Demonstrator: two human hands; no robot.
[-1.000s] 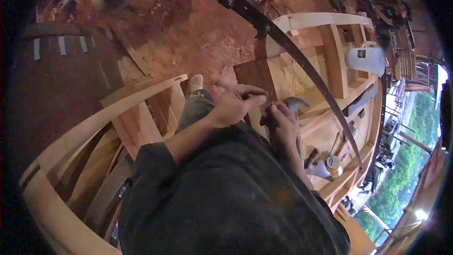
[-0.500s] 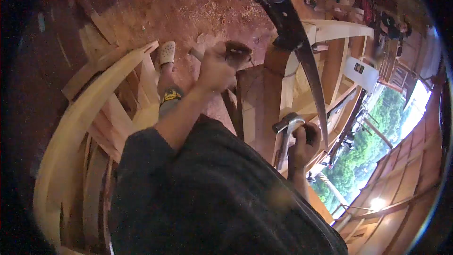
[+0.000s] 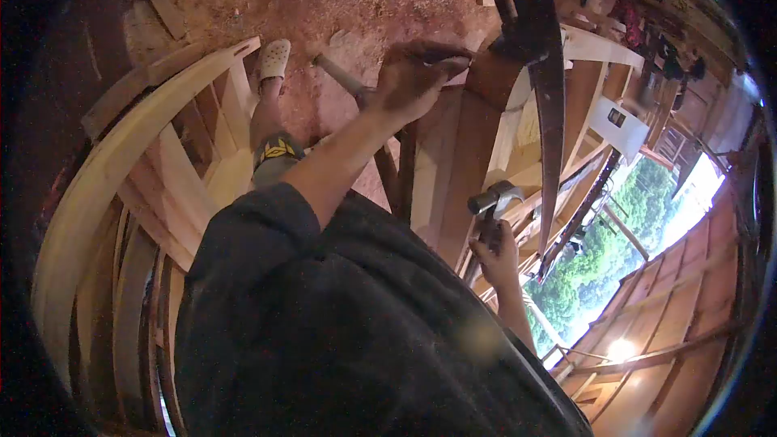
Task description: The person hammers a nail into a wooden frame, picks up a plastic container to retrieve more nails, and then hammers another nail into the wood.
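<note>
My left hand (image 3: pixel 414 85) reaches past the leg, its fingers curled together near the upper end of a squared timber (image 3: pixel 465 125). Whatever those fingers pinch is too dark to make out. On the other side of the timber, my right hand (image 3: pixel 495 252) is wrapped around the handle of a hammer (image 3: pixel 495 197) just below its metal head. A long dark curved piece (image 3: pixel 550 121) tapers to a point beside the hammer. Behind my left wrist, a round wooden stick (image 3: pixel 336 73) slants over the floor.
A curved wooden frame (image 3: pixel 121 166) with several ribs rises on the left, and another (image 3: pixel 599 47) stands at the upper right. A white panel (image 3: pixel 617 125) is fixed near it. A foot in a pale clog (image 3: pixel 275 58) rests on the reddish dirt floor (image 3: pixel 324 0).
My left hand has moved up and right to the timber's upper end. My right hand has shifted left onto the hammer handle. The whole view has tilted slightly.
</note>
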